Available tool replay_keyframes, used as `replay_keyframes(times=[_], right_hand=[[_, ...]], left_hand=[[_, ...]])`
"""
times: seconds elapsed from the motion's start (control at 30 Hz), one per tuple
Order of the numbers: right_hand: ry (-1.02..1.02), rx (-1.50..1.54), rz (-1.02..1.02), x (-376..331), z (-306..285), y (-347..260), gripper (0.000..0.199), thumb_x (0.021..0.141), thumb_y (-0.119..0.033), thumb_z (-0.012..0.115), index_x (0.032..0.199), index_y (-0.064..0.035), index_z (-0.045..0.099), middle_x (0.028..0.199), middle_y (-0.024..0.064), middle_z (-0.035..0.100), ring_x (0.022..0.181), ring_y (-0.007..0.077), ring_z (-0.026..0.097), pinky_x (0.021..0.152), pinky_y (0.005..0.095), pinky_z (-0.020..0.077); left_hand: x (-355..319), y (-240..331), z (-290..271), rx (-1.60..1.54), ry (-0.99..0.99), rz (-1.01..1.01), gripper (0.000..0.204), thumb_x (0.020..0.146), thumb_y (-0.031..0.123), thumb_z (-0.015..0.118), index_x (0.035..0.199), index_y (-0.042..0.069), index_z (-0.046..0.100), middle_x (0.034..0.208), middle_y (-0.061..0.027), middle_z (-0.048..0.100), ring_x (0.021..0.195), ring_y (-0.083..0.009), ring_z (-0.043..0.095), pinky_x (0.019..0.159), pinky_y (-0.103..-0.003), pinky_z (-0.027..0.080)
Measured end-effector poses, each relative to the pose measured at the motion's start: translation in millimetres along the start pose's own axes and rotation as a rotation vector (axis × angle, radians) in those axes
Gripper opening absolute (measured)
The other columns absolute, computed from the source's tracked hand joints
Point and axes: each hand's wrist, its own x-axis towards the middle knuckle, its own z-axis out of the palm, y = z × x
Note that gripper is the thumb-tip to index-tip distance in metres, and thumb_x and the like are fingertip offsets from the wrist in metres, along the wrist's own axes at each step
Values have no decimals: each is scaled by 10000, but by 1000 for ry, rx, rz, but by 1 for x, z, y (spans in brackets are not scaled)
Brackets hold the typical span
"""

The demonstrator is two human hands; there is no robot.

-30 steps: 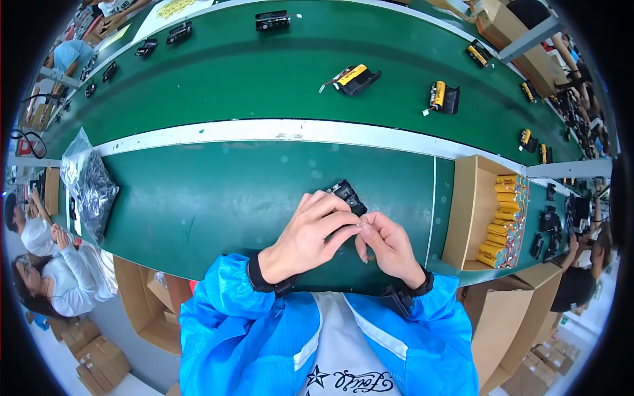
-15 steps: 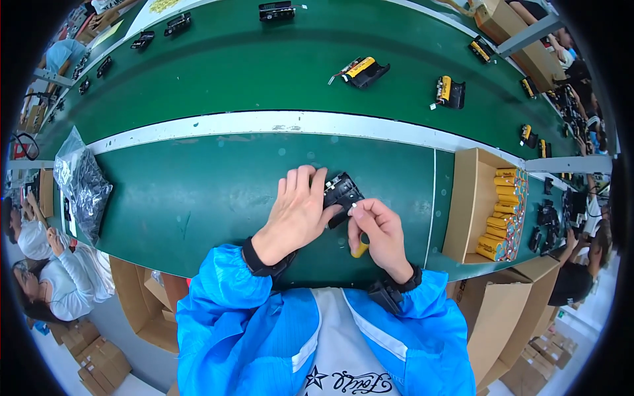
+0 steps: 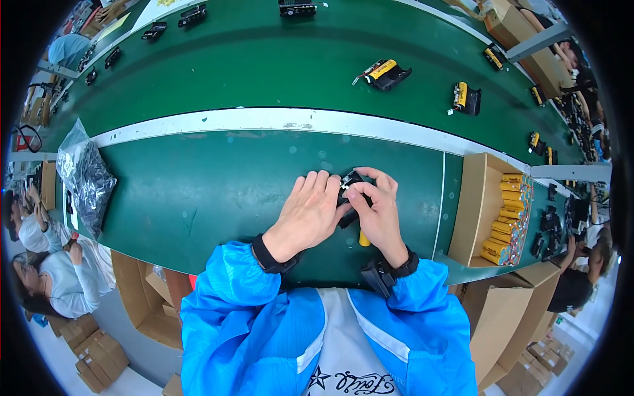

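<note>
- Holding: left hand [image 3: 306, 211] lies over the left side of the black casing [image 3: 347, 216], its fingers side by side and its thumb at the casing's near part.
- Right hand [image 3: 376, 214]: thumb and forefinger brought into a narrow pinch at the far end of the black casing, by small white parts [image 3: 344, 184]; what lies between the fingertips cannot be told.
- Black casing: between the two hands, partly covered by them, above the green worktop [image 3: 211, 185]; whether it rests on the surface cannot be determined.
- Yellow cell [image 3: 364, 239]: one end shows just nearer the wearer than the casing, below the right palm; whether the curled fingers grip it cannot be told.
- Right of the casing, well apart: a cardboard tray [image 3: 471, 204] containing a stack of yellow cells [image 3: 500, 232].
- Left of the casing, well apart: a clear plastic bag [image 3: 88, 188] with dark contents.
- Beyond the casing: a white rail [image 3: 290, 119], then a green belt [image 3: 231, 76].
- On that belt, beyond the casing and to its right: two black shells with yellow cells, one [image 3: 389, 75] nearer the casing's line, the other [image 3: 467, 99] farther right.
</note>
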Motion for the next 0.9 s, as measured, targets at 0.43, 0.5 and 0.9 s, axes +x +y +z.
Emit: replay_keyframes(times=[0.43,0.5,0.9], right_hand=[[-47,1,89,1,6,-8,103,863,-178,641,851,-115,723,1294,109,553,1235,344,343,1056,472,238],[-36,12,96,1,7,-9,103,861,-171,639,847,-115,724,1288,114,553,1235,347,343,1054,473,242],[-58,16,176,8,12,-13,95,848,-147,646,832,-103,729,1264,143,549,1235,363,339,1054,472,253]], left_hand=[[3,-7,-5,-9,-17,23,409,858,206,673,1142,-57,537,1000,-166,548,925,-311,529,793,-392,410],[2,-7,-5,1,-18,26,409,858,204,672,1141,-59,537,1001,-167,550,926,-310,530,795,-391,412],[2,-13,-3,22,-5,50,411,855,186,673,1146,-69,533,1006,-171,556,933,-306,535,806,-380,419]])
